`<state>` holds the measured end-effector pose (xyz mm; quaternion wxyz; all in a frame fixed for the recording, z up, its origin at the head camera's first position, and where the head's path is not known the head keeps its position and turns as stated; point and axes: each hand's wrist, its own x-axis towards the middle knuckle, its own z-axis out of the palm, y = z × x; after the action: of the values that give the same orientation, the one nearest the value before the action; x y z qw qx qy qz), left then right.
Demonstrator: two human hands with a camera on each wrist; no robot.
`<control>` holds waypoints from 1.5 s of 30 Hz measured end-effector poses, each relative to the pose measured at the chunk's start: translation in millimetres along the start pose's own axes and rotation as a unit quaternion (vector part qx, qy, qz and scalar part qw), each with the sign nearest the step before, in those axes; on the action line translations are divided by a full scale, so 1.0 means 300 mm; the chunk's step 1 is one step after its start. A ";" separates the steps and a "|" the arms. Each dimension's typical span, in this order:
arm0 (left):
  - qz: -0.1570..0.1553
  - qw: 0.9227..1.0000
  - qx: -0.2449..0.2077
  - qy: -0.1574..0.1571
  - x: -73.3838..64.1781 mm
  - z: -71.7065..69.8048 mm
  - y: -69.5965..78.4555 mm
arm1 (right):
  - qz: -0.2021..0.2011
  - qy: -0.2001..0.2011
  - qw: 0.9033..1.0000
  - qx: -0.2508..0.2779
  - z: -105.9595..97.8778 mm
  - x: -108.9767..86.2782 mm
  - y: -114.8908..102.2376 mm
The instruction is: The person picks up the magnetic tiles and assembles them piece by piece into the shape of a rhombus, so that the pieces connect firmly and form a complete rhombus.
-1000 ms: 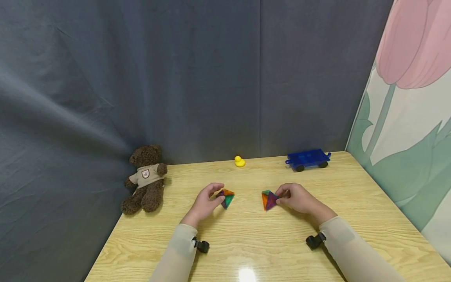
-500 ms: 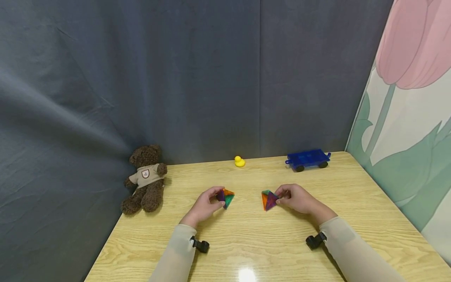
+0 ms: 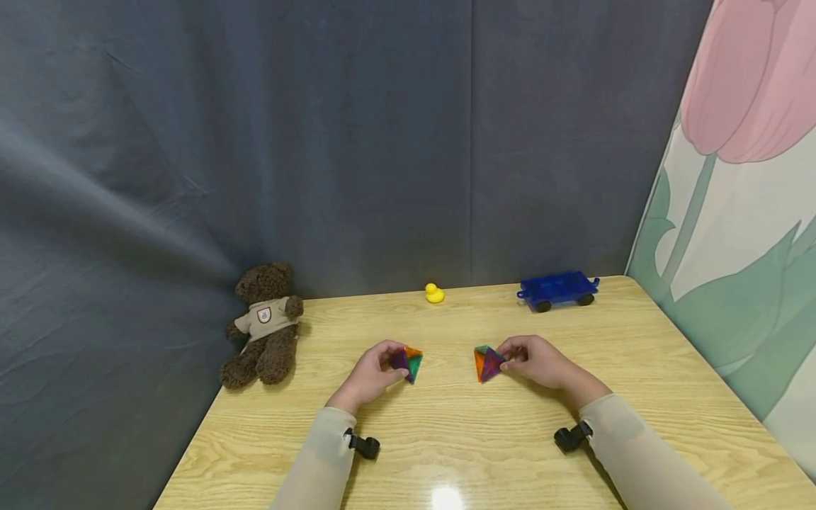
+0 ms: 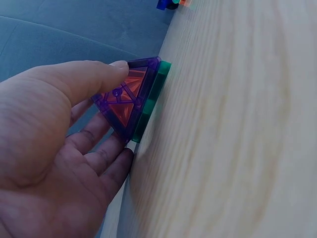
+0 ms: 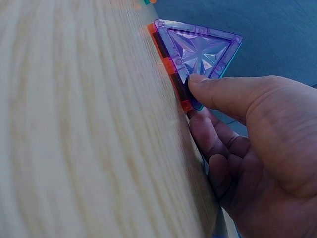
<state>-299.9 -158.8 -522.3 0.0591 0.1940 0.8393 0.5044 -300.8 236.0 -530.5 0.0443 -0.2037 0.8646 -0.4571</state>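
Note:
Translucent triangular magnetic tiles in purple, orange and green form two small pyramid-like pieces, one per hand. My left hand (image 3: 370,375) pinches the left magnetic tile piece (image 3: 416,366). In the left wrist view its thumb lies on the purple face (image 4: 119,96), fingers behind, and a green edge (image 4: 152,101) runs along the wood. My right hand (image 3: 538,361) holds the right magnetic tile piece (image 3: 491,364) by its right side. The right wrist view shows the thumb at the lower corner of the purple face (image 5: 200,52), with an orange edge (image 5: 169,67) beside the wood.
On the wooden table (image 3: 440,432), a yellow rubber duck (image 3: 435,294) and a blue wheeled toy wagon base (image 3: 557,287) stand along the back. A brown teddy bear (image 3: 264,326) leans at the left. A dark curtain (image 3: 382,142) hangs behind, and a flower-patterned wall (image 3: 746,248) is at the right.
My left fingers, raised off the piece at first, have come down onto it. That piece has since turned and shifted slightly towards me. The right hand and its piece have hardly moved.

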 end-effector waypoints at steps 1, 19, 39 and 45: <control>0.000 1.000 0.000 0.001 0.000 0.001 -0.001 | 0.003 0.000 1.000 -0.001 0.000 0.000 0.001; -0.002 1.000 0.003 0.009 -0.006 0.003 0.000 | 0.004 -0.011 1.000 -0.006 0.000 -0.003 0.005; -0.001 0.999 0.033 0.005 -0.004 0.033 0.019 | -0.017 -0.004 1.000 -0.012 0.007 -0.002 -0.027; 0.011 0.999 0.040 -0.005 -0.006 0.057 0.032 | -0.030 -0.018 0.999 -0.019 0.019 -0.005 -0.055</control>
<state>-290.8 -141.5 -522.3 0.0499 0.2077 0.8563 0.4702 -292.8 224.1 -520.6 0.0427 -0.2384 0.8656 -0.4382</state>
